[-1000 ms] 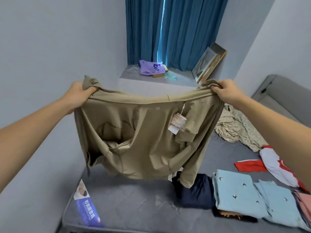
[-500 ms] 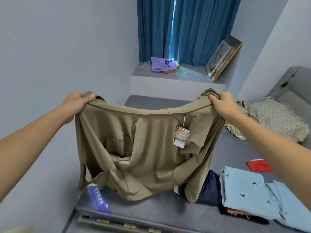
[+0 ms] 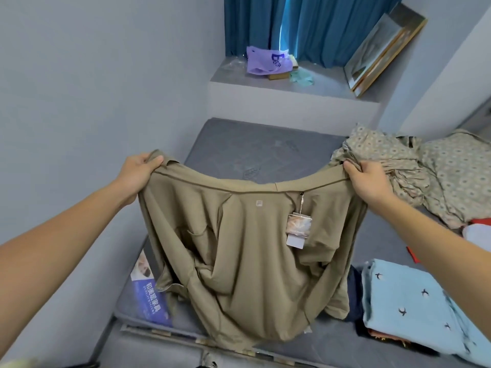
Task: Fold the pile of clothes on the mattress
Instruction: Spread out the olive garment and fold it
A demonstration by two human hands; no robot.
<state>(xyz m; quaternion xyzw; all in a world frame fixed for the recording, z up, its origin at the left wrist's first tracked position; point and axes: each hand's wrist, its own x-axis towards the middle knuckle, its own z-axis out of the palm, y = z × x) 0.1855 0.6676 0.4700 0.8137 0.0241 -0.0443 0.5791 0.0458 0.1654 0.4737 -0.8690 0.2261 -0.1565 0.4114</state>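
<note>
1. Shirt (image 3: pixel 255 248), khaki and unfolded, hangs spread between our two hands above the near left part of the mattress (image 3: pixel 265 150); its lower folds sag down to the mattress's near edge; a paper tag (image 3: pixel 297 231) dangles from the hem we hold up.
2. Our left hand (image 3: pixel 138 172) grips one top corner of the shirt, fingers curled over the bunched cloth; our right hand (image 3: pixel 368 179) grips the other top corner the same way, thumb along the hem.
3. Against the mattress's right edge lies a crumpled patterned sheet (image 3: pixel 425 171), well behind our right hand; nearer us on the right side sits a folded light blue garment (image 3: pixel 409 306) with small bird prints, and a dark navy piece (image 3: pixel 353 290) lies just beside it, partly hidden by the shirt.
4. A blue printed label (image 3: pixel 148 293) sits at the mattress's near left corner.
5. Beyond the far edge a ledge (image 3: pixel 292 94) carries a purple bag (image 3: pixel 263 62) and a leaning framed picture (image 3: pixel 382 49), with blue curtains (image 3: pixel 318 25) behind.
</note>
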